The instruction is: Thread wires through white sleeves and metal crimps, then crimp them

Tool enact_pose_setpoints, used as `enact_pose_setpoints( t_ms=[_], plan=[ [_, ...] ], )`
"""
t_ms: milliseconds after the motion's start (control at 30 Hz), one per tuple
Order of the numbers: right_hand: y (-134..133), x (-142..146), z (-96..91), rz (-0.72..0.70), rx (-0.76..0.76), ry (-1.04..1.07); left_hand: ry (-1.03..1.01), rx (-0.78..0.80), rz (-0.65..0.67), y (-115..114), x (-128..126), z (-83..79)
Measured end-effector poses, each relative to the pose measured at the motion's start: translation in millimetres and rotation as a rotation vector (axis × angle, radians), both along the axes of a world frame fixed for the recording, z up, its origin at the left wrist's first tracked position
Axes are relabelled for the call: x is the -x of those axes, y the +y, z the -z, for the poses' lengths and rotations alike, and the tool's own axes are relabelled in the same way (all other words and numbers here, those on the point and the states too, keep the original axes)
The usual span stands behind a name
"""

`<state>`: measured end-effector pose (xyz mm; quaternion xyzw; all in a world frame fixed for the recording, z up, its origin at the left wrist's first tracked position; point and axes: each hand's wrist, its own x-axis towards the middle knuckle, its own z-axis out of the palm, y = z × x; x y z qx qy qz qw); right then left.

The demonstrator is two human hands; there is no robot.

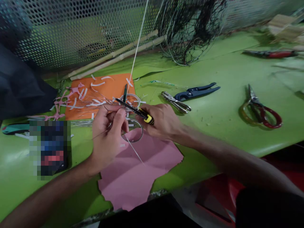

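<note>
My left hand (109, 126) is closed, thumb and forefinger pinching a thin pale wire (136, 52) that runs up past the top of the picture; a thin strand also trails below the hand. My right hand (161, 120) is wrapped around black-and-yellow-handled pliers (133, 108), whose narrow dark jaw reaches to my left fingertips. Another dark narrow piece (125, 91) points upward beside it; I cannot tell whether it belongs to the same tool. Just below the tool is a thin ring (142, 133), above a pink sheet (135, 177). White strips lie on an orange sheet (78, 88) behind.
On the green table are a metal hole punch (175, 102), blue-handled cutters (197, 91), red-handled scissors (263, 110) and red-handled pliers (270, 53). Bamboo sticks (118, 57) and dark netting (190, 31) lie along the perforated screen (83, 34). A blurred-out phone-like object (53, 148) lies left.
</note>
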<state>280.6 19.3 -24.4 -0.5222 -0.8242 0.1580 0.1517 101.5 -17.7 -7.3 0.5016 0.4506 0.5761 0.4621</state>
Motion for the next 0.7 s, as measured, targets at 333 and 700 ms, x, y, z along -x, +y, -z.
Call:
enact_pose_setpoints(
  t_ms=[333,700],
  plan=[
    [8,1,2.6,-0.014,0.017,0.083,-0.037,0.018,0.033,4,3,3.0],
    [10,2,-0.5,0.031,0.054,-0.033,0.019,0.149,0.048,8,8,-8.0]
  ],
)
